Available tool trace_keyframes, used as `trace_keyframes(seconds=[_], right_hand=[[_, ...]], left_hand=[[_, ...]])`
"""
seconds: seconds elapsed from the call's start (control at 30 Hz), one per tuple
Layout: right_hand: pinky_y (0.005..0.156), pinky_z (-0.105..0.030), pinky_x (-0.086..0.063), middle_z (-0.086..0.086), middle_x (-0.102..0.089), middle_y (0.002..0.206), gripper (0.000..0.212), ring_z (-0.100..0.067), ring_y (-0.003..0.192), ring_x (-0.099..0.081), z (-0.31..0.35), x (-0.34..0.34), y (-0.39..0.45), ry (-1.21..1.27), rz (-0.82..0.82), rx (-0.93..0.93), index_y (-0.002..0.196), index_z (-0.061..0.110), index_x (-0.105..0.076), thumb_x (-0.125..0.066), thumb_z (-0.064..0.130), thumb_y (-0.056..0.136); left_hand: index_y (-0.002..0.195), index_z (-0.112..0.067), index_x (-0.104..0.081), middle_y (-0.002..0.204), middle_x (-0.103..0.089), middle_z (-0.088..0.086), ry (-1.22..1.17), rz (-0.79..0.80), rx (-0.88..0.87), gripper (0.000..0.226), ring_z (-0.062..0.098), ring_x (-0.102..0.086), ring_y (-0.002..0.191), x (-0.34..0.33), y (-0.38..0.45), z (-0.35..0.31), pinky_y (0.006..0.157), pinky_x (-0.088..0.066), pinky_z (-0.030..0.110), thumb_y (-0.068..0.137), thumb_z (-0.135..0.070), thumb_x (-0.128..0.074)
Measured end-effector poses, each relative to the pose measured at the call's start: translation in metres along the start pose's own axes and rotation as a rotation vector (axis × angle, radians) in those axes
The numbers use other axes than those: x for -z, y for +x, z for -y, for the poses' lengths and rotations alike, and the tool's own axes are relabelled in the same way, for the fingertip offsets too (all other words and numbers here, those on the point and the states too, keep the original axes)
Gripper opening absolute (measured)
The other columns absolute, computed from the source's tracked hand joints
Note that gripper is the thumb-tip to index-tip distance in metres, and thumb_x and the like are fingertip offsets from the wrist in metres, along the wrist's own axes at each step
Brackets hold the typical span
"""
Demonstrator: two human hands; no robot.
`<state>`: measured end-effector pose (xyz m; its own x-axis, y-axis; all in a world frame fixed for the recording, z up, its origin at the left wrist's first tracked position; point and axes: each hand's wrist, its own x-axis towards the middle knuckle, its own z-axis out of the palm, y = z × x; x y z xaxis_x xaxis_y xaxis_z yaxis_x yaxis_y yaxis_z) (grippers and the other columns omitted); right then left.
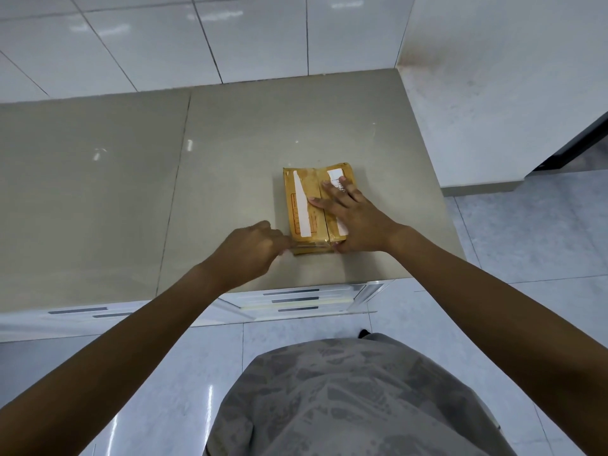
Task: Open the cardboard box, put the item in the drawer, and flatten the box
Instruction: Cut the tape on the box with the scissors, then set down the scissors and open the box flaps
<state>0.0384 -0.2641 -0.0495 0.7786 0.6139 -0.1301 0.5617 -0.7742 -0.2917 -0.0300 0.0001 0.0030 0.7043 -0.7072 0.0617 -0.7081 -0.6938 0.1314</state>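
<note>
Beige table (230, 143) lies bare around the taped cardboard box (302, 205) near its front-right edge. Right hand (355, 218) presses flat on top, fingers spread; left hand (253, 248) pinches tape at the near end. White labels' print is unreadable.

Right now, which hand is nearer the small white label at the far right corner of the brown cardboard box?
Right hand: its fingertips touch the label. Left hand pinches the box's near edge.

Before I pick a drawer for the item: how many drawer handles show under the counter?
5. Three stacked below the cardboard box. Two at left. The arms may hide more.
</note>
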Motion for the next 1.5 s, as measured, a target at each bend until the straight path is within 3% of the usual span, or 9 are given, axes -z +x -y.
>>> trace_keyframes(seconds=[0.17, 0.3, 0.4, 0.53, 0.63, 0.77, 1.07, 1.3, 1.5], right_hand=[[0.118, -0.058, -0.01, -0.004, 0.004, 0.164, 0.101, -0.035, 0.148, 0.014, 0.004, 0.006, -0.002, -0.023, 0.014, -0.009, 0.152, 0.038, -0.005, -0.056, 0.074, 0.073], [0.115, -0.058, -0.014, -0.008, -0.013, 0.163, 0.084, -0.033, 0.149, -0.008, 0.013, 0.005, -0.018, -0.23, -0.164, 0.055, 0.152, 0.034, -0.015, -0.058, 0.058, 0.084], [0.115, -0.054, -0.024, -0.006, -0.031, 0.157, 0.064, -0.028, 0.146, -0.026, 0.015, -0.009, -0.031, -0.277, -0.28, 0.156, 0.15, 0.029, -0.029, -0.054, 0.04, 0.092], [0.116, -0.053, -0.026, -0.005, -0.037, 0.154, 0.052, -0.026, 0.144, -0.032, 0.021, -0.014, -0.037, -0.295, -0.298, 0.154, 0.148, 0.027, -0.034, -0.04, 0.042, 0.099], [0.116, -0.051, -0.026, -0.003, -0.033, 0.157, 0.051, -0.025, 0.145, -0.03, 0.026, -0.013, -0.04, -0.287, -0.256, 0.132, 0.15, 0.028, -0.031, -0.028, 0.045, 0.102], [0.117, -0.047, -0.026, -0.003, -0.033, 0.157, 0.051, -0.024, 0.145, -0.028, 0.026, -0.011, -0.043, -0.271, -0.239, 0.123, 0.151, 0.023, -0.03, -0.027, 0.042, 0.104], [0.117, -0.038, -0.023, 0.003, -0.039, 0.153, 0.058, -0.015, 0.143, -0.033, 0.033, -0.001, -0.041, -0.079, -0.191, 0.074, 0.147, 0.023, -0.039, -0.01, 0.047, 0.103], [0.105, -0.033, -0.026, 0.007, -0.048, 0.147, 0.061, -0.012, 0.138, -0.04, 0.039, 0.005, -0.052, 0.032, -0.28, 0.023, 0.142, 0.028, -0.046, -0.007, 0.05, 0.101], [0.076, -0.036, -0.039, 0.001, -0.071, 0.082, 0.047, -0.012, 0.075, -0.06, 0.052, 0.02, -0.053, 0.321, -0.457, -0.178, 0.138, 0.026, -0.051, -0.027, 0.041, 0.101]], left_hand=[[0.099, -0.01, -0.072, 0.085, -0.073, 0.007, 0.113, -0.129, -0.07, 0.028, 0.024, -0.059, 0.069, 0.002, 0.004, -0.003, 0.05, -0.05, 0.029, 0.074, 0.001, -0.076], [0.107, -0.009, -0.069, 0.086, -0.072, 0.007, -0.078, -0.387, 0.399, 0.02, 0.028, -0.059, 0.074, -0.017, -0.029, 0.006, 0.054, -0.05, 0.033, 0.089, -0.007, -0.06], [0.117, -0.007, -0.066, 0.086, -0.073, 0.01, 0.011, -0.34, 0.665, 0.041, 0.035, -0.057, 0.079, -0.04, -0.036, 0.017, 0.051, -0.049, 0.037, 0.08, 0.009, -0.058], [0.118, -0.007, -0.065, 0.102, -0.072, 0.013, 0.031, -0.208, 0.462, 0.051, 0.039, -0.062, 0.083, -0.067, -0.014, 0.016, 0.063, -0.052, 0.039, 0.071, 0.009, -0.055], [0.136, -0.016, -0.054, 0.129, -0.062, 0.008, -0.195, -0.211, 0.583, 0.049, 0.032, -0.06, 0.113, -0.081, -0.004, 0.009, 0.091, -0.049, 0.046, 0.088, -0.022, -0.046], [0.152, -0.029, -0.021, 0.159, -0.023, -0.003, -0.734, -0.312, 0.755, 0.064, 0.015, -0.02, 0.146, -0.057, 0.019, -0.01, 0.119, -0.02, 0.043, 0.091, -0.036, -0.039], [0.148, -0.043, 0.012, 0.158, 0.004, -0.022, -1.164, -0.047, 0.54, 0.099, 0.01, -0.009, 0.146, -0.027, 0.051, -0.013, 0.118, -0.025, 0.045, 0.079, -0.024, -0.056], [0.146, -0.046, 0.017, 0.16, 0.001, -0.017, -0.967, -0.03, 0.503, 0.134, 0.009, -0.014, 0.147, -0.039, 0.061, -0.015, 0.117, -0.027, 0.046, 0.058, -0.065, -0.081], [0.146, -0.047, 0.018, 0.161, 0.004, -0.016, -0.753, -0.004, 0.456, 0.136, 0.016, -0.009, 0.148, -0.039, 0.08, -0.019, 0.114, -0.025, 0.056, 0.052, -0.075, -0.077]])
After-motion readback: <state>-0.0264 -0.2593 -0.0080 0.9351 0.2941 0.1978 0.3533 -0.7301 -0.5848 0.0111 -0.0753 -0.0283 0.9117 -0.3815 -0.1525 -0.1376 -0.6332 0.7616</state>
